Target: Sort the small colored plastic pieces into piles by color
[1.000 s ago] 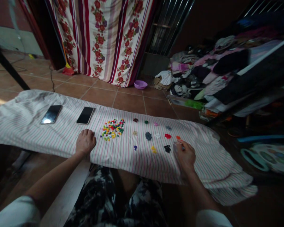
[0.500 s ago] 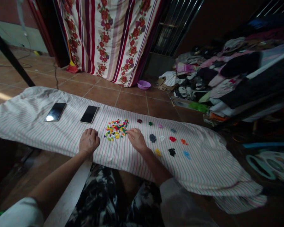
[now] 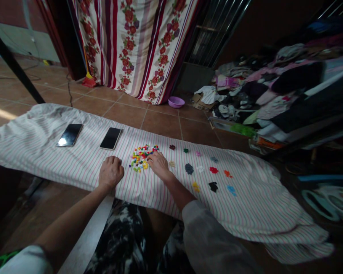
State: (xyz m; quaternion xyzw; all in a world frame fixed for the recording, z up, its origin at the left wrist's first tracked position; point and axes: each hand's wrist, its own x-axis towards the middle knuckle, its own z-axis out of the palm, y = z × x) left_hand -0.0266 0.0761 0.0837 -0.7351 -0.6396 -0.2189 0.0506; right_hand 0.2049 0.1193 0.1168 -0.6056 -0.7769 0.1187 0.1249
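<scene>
A mixed pile of small coloured pieces (image 3: 139, 155), too small to name exactly, lies on the striped cloth (image 3: 148, 190). My right hand (image 3: 159, 165) reaches over the pile's right side, fingertips pressed together among the pieces; whatever they pinch is hidden. Left of the pile, my left hand (image 3: 111, 172) rests on the cloth with its fingers curled under. Separate one-colour heaps spread to the right, among them a beige heap (image 3: 171, 164), a dark grey heap (image 3: 189, 168), a red heap (image 3: 213, 170), a yellow heap (image 3: 196, 186), a black heap (image 3: 213, 186) and a blue heap (image 3: 231, 190).
Two phones, a dark phone (image 3: 111, 138) and a glossy phone (image 3: 70, 135), lie on the cloth at left. Beyond it, a purple basin (image 3: 176, 102) stands on the tiled floor by a floral curtain (image 3: 143, 49). Piled clothes (image 3: 257, 91) fill the right side.
My right hand has moved left, from the pile's right edge onto the pieces, uncovering the beige heap. My left hand stays resting on the cloth. The whole view has shifted slightly.
</scene>
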